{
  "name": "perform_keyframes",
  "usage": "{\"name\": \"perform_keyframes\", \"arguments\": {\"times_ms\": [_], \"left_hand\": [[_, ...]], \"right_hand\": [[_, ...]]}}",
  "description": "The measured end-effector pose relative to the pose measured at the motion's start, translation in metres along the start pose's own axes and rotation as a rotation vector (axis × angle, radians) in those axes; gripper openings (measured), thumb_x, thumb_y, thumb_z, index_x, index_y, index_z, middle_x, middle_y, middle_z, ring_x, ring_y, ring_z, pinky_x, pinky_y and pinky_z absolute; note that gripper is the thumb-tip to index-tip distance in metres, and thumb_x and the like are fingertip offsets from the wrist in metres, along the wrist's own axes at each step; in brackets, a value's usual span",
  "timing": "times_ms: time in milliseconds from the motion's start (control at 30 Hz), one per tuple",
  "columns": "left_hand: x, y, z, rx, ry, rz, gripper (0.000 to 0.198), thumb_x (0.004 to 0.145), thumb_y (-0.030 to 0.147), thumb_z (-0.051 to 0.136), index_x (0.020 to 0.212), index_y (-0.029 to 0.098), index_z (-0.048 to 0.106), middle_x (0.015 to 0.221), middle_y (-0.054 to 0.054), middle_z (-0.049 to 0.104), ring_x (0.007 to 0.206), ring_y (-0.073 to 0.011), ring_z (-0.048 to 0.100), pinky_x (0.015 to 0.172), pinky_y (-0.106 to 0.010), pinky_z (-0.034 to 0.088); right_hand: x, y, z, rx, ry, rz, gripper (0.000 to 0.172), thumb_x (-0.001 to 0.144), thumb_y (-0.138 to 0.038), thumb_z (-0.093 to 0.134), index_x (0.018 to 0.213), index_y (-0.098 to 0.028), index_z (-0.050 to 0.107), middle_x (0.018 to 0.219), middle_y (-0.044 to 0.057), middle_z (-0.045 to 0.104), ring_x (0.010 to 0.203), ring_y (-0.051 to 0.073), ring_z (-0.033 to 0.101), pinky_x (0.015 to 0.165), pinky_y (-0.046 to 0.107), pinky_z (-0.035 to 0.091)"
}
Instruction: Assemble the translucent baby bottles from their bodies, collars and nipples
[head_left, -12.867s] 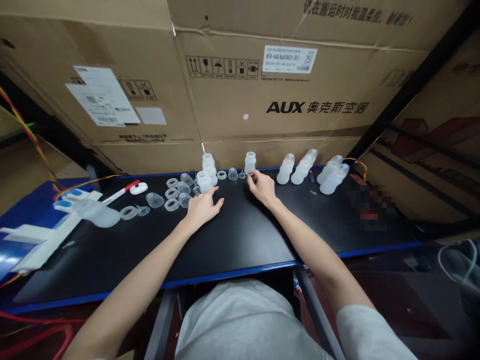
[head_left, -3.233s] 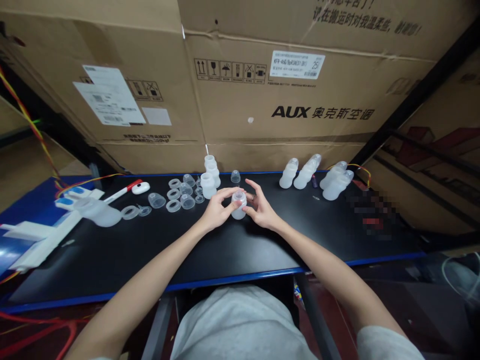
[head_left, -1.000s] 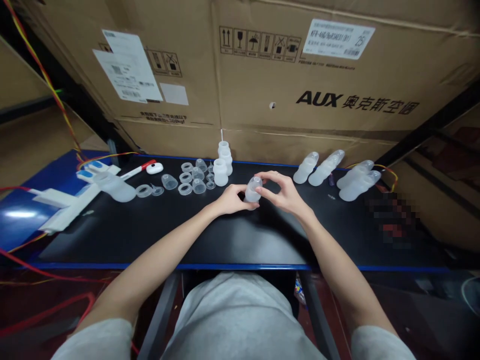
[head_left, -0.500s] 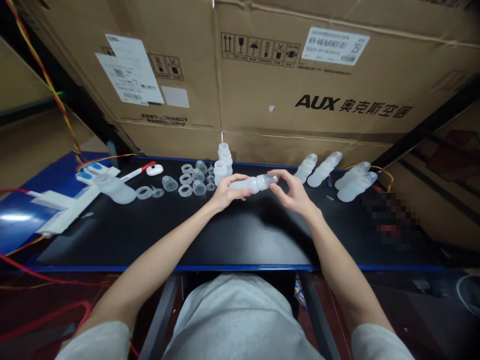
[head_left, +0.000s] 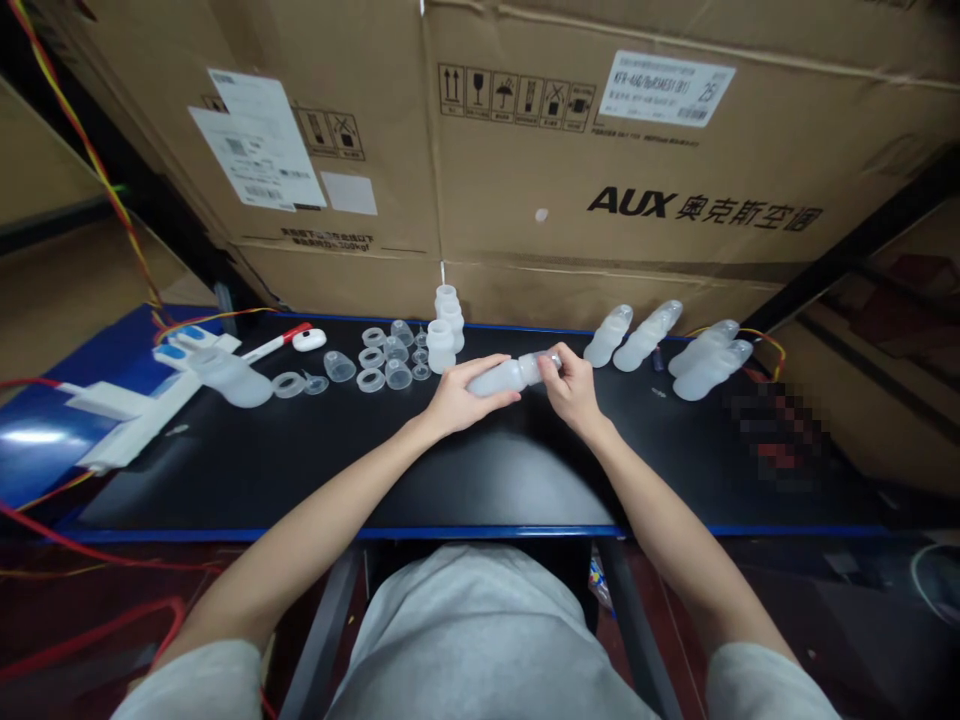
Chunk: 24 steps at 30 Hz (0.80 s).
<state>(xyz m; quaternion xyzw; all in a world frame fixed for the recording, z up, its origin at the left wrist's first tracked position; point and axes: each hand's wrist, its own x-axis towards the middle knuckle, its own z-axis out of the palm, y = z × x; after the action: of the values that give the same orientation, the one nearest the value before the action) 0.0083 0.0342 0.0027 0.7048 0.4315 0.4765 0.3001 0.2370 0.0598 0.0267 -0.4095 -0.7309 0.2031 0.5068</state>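
Observation:
Above the middle of the black table, a frosted baby bottle [head_left: 496,378] lies tilted on its side between my hands. My left hand [head_left: 459,398] wraps around its body. At its right end is a clear cap [head_left: 531,368], which the fingers of my right hand [head_left: 571,388] pinch. Just behind my left hand stand open bottle bodies [head_left: 442,345]. To their left are rows of bottle parts: collar rings [head_left: 370,380], clear caps [head_left: 397,374] and small nipples [head_left: 421,356].
Several capped bottles [head_left: 637,345] stand at the back right. On the left are another bottle body [head_left: 232,378], a loose ring [head_left: 288,385], a nipple [head_left: 315,382] and a white power strip [head_left: 142,425]. A large cardboard box [head_left: 517,200] walls off the back.
My right hand has curled its fingers further round the cap and turned. The bottle has shifted slightly right, and my left hand has moved a little down with it.

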Motion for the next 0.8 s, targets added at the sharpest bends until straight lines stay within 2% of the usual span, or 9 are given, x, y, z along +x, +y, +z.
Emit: {"name": "perform_keyframes", "arguments": {"times_ms": [100, 167, 233, 333, 467, 567, 633, 733, 800], "left_hand": [[-0.002, 0.004, 0.004, 0.171, -0.172, 0.018, 0.082, 0.083, 0.056, 0.094, 0.155, 0.028, 0.067, 0.147, -0.009, 0.076, 0.130, -0.0328, 0.073, 0.117, -0.049, 0.057], [-0.003, 0.007, 0.003, 0.279, -0.254, 0.055, 0.088, 0.085, 0.057, 0.092, 0.162, 0.029, 0.060, 0.157, -0.010, 0.069, 0.141, -0.0349, 0.067, 0.122, -0.052, 0.053], [-0.003, 0.006, 0.002, 0.357, -0.271, 0.090, 0.083, 0.091, 0.055, 0.086, 0.164, 0.026, 0.056, 0.161, -0.012, 0.065, 0.145, -0.0358, 0.064, 0.125, -0.053, 0.050], [-0.001, 0.000, 0.000, 0.435, -0.287, 0.147, 0.064, 0.100, 0.046, 0.077, 0.158, 0.024, 0.062, 0.156, -0.012, 0.069, 0.143, -0.0346, 0.065, 0.123, -0.052, 0.051], [0.001, -0.013, 0.000, 0.498, -0.350, 0.160, 0.046, 0.102, 0.041, 0.073, 0.145, 0.022, 0.071, 0.146, -0.012, 0.075, 0.139, -0.0338, 0.067, 0.120, -0.052, 0.052], [0.001, -0.019, 0.001, 0.502, -0.371, 0.162, 0.045, 0.103, 0.040, 0.072, 0.144, 0.023, 0.072, 0.144, -0.012, 0.076, 0.136, -0.0331, 0.069, 0.118, -0.052, 0.052], [0.000, -0.020, 0.002, 0.496, -0.364, 0.172, 0.048, 0.102, 0.040, 0.072, 0.147, 0.023, 0.071, 0.144, -0.012, 0.076, 0.135, -0.0333, 0.069, 0.117, -0.052, 0.052], [0.000, -0.020, 0.004, 0.512, -0.359, 0.184, 0.048, 0.103, 0.040, 0.071, 0.148, 0.023, 0.070, 0.145, -0.012, 0.076, 0.136, -0.0339, 0.069, 0.116, -0.052, 0.053], [0.000, -0.019, 0.004, 0.531, -0.366, 0.191, 0.047, 0.103, 0.039, 0.070, 0.147, 0.023, 0.071, 0.145, -0.013, 0.076, 0.136, -0.0346, 0.069, 0.116, -0.053, 0.053]], "right_hand": [[0.000, -0.011, 0.000, 0.065, 0.077, 0.042, 0.044, 0.097, -0.067, 0.073, 0.096, -0.023, 0.067, 0.088, 0.003, 0.076, 0.076, 0.020, 0.069, 0.073, 0.035, 0.057], [0.003, -0.012, -0.006, 0.061, 0.100, 0.067, 0.044, 0.096, -0.065, 0.076, 0.105, -0.022, 0.071, 0.097, 0.007, 0.081, 0.086, 0.023, 0.075, 0.081, 0.038, 0.061], [0.006, -0.006, -0.016, 0.044, 0.093, 0.119, 0.046, 0.095, -0.066, 0.076, 0.107, -0.022, 0.072, 0.100, 0.008, 0.082, 0.089, 0.025, 0.077, 0.083, 0.040, 0.063], [0.010, 0.015, -0.038, -0.001, 0.085, 0.186, 0.051, 0.093, -0.068, 0.076, 0.111, -0.020, 0.074, 0.107, 0.011, 0.083, 0.092, 0.027, 0.079, 0.083, 0.042, 0.065], [0.011, 0.043, -0.070, -0.137, 0.231, 0.209, 0.054, 0.089, -0.067, 0.079, 0.113, -0.018, 0.075, 0.111, 0.014, 0.083, 0.094, 0.029, 0.079, 0.089, 0.046, 0.066], [0.009, 0.058, -0.093, -0.204, 0.312, 0.239, 0.057, 0.087, -0.067, 0.081, 0.114, -0.018, 0.076, 0.113, 0.015, 0.083, 0.096, 0.030, 0.079, 0.093, 0.048, 0.065], [0.008, 0.063, -0.103, -0.220, 0.316, 0.267, 0.060, 0.086, -0.069, 0.081, 0.115, -0.017, 0.077, 0.114, 0.014, 0.083, 0.096, 0.030, 0.080, 0.093, 0.047, 0.065], [0.005, 0.062, -0.111, -0.293, 0.306, 0.282, 0.067, 0.084, -0.072, 0.082, 0.124, -0.019, 0.074, 0.121, 0.015, 0.082, 0.100, 0.032, 0.079, 0.089, 0.047, 0.066], [0.002, 0.054, -0.114, -0.363, 0.371, 0.232, 0.071, 0.088, -0.070, 0.080, 0.136, -0.019, 0.069, 0.130, 0.018, 0.078, 0.104, 0.032, 0.078, 0.088, 0.047, 0.065]]}}
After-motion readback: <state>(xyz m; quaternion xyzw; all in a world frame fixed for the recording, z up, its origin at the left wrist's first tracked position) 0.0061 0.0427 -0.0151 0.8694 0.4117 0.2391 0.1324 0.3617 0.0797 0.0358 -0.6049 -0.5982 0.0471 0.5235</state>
